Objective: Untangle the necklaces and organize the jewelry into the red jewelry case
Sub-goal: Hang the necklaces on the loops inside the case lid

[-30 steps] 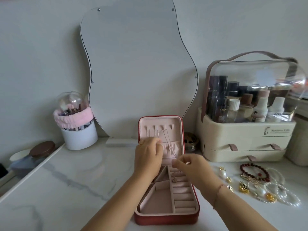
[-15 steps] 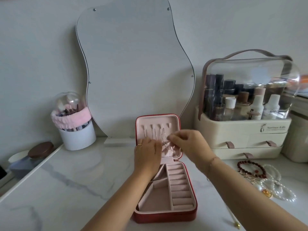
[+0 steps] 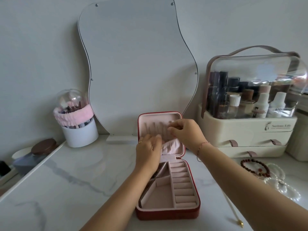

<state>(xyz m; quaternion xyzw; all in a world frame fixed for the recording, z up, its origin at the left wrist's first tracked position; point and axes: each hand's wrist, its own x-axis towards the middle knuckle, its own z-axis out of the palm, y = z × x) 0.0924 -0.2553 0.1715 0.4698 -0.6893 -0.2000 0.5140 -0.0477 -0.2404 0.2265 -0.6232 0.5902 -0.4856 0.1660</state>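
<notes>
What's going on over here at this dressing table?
A person is working at the open red jewelry case on the marble table. Their right hand seems to pinch a thin chain by the hooks inside the raised lid. The left hand rests on the lining just below. A dark red bead bracelet and pearl strands lie to the right, not yet packed.

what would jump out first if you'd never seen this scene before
The open red jewelry case sits front and centre, both hands at its raised lid: the left hand presses flat against it, the right hand pinches what looks like a thin chain. A big wavy mirror stands behind it; at the right lie pearl strands and a red bead bracelet, not yet in the case.
</notes>
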